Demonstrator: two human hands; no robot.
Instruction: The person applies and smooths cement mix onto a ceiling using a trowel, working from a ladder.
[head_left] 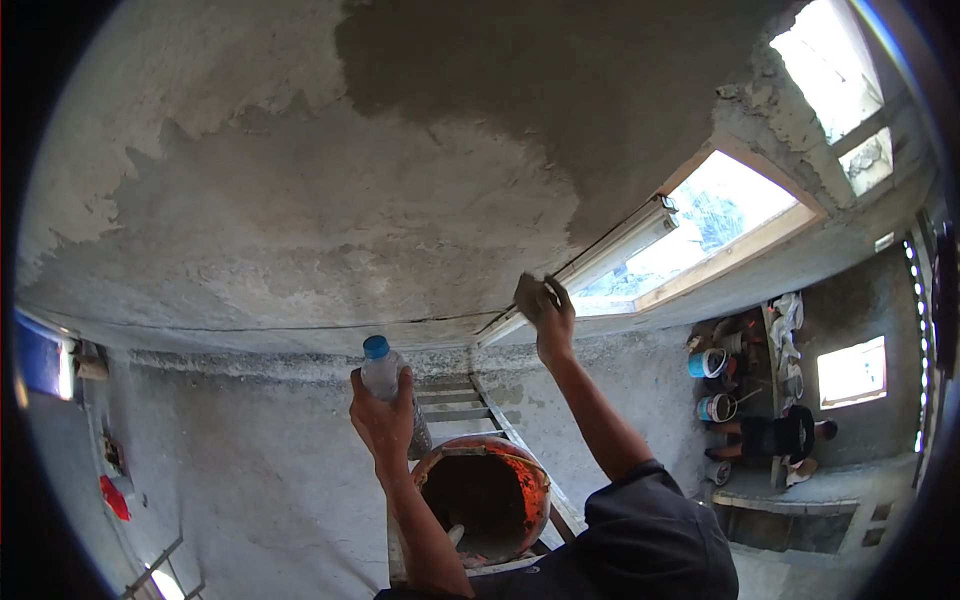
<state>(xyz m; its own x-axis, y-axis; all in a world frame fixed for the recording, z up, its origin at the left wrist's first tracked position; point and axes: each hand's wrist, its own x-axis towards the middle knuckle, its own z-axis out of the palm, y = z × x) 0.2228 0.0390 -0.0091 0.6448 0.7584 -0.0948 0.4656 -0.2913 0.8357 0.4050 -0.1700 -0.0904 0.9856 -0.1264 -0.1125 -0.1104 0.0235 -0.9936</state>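
My left hand (pixel 384 425) is wrapped round a clear plastic bottle (pixel 380 372) with a blue cap, held upright in front of the wall. Higher up and to the right, my right hand (pixel 553 318) grips a small grey-brown flat piece (pixel 529 296), which looks like a sponge; its exact kind I cannot tell. That piece overlaps the plastered wall (pixel 400 220) near the corner of the window opening. Below and between my arms, an orange bucket (pixel 537 490) with dark contents stands on a ladder (pixel 500 415). A pale handle (pixel 456 534) shows inside the bucket.
A dark, damp patch (pixel 560 70) covers the upper wall. The wood-framed window (pixel 720 260) lies to the right, a light-coloured bar (pixel 620 245) along its edge. Far right, a person (pixel 790 436) is near several buckets (pixel 707 363). A red object (pixel 115 497) lies far left.
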